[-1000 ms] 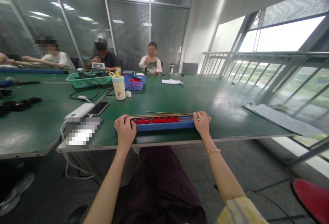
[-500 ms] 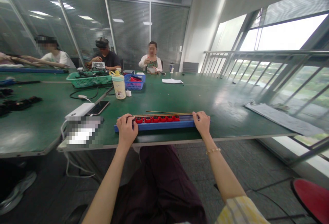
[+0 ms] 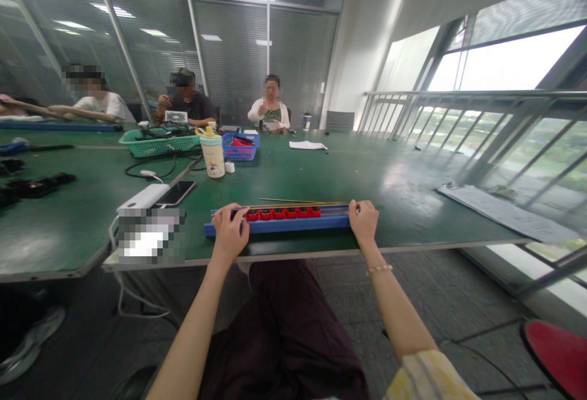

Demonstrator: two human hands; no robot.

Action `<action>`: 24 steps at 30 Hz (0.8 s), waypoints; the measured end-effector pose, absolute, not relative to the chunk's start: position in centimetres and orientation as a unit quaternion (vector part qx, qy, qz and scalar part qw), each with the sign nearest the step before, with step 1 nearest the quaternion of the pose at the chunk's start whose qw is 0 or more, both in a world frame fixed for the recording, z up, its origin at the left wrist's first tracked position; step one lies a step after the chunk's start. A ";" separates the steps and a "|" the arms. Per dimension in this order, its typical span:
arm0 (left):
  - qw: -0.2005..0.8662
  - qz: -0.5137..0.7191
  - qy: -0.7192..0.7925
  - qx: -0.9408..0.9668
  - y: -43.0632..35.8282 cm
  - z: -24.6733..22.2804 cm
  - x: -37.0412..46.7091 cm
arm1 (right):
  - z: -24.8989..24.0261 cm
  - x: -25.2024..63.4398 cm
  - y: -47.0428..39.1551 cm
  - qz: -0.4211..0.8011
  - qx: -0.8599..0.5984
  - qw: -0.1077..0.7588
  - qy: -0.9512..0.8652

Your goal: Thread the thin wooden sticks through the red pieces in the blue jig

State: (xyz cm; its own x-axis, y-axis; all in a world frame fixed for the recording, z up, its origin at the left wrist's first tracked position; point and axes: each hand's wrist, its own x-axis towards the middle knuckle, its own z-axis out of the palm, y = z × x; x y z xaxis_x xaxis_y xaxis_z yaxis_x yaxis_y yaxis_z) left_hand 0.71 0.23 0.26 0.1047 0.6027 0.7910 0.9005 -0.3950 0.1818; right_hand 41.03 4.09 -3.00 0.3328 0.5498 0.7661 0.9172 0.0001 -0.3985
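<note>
A long blue channel-shaped rail [image 3: 284, 225] lies along the table's front edge, with a row of red pieces with dark tops [image 3: 285, 213] inside it. My left hand [image 3: 230, 232] is curled over the rail's left part, thumb and fingertips pinched beside the leftmost red piece. At the right end, my right hand [image 3: 364, 222] is closed, fingertips together over the rail. A thin tan stick [image 3: 302, 205] runs along the rail's far edge between both hands. Whether either hand grips the stick or the rail is hidden by the fingers. Another thin stick [image 3: 279, 200] lies just behind.
Left of the rail are a phone [image 3: 178, 193], a white power bank [image 3: 143, 197] and cables. Farther back stand a tumbler [image 3: 213, 158], a green basket [image 3: 156, 145] and a blue basket [image 3: 239, 151]. A clipboard [image 3: 504, 209] lies right. Several people sit beyond.
Both my hands have shifted slightly to the right along the rail. The rail and the red pieces stay in place. Across the table, a person in black has raised a hand.
</note>
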 end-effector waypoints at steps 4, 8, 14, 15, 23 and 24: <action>0.168 -0.417 -0.521 -0.726 0.2 0.2 0.7 | -2.9 40.9 4.0 -0.204 -0.691 0.456 -0.523; 0.168 -0.416 -0.515 -0.730 0.2 0.2 0.6 | -2.8 40.8 3.9 -0.189 -0.676 0.480 -0.527; 0.169 -0.417 -0.519 -0.727 0.3 0.1 0.6 | -2.7 40.6 3.7 -0.189 -0.660 0.461 -0.562; 0.170 -0.417 -0.520 -0.726 0.3 0.1 0.6 | -2.7 40.6 3.7 -0.188 -0.659 0.456 -0.569; 0.170 -0.423 -0.538 -0.709 0.2 0.3 0.9 | -2.6 40.7 3.6 -0.203 -0.673 0.443 -0.556; 0.168 -0.423 -0.541 -0.707 0.2 0.4 0.9 | -2.6 40.8 3.6 -0.201 -0.676 0.449 -0.548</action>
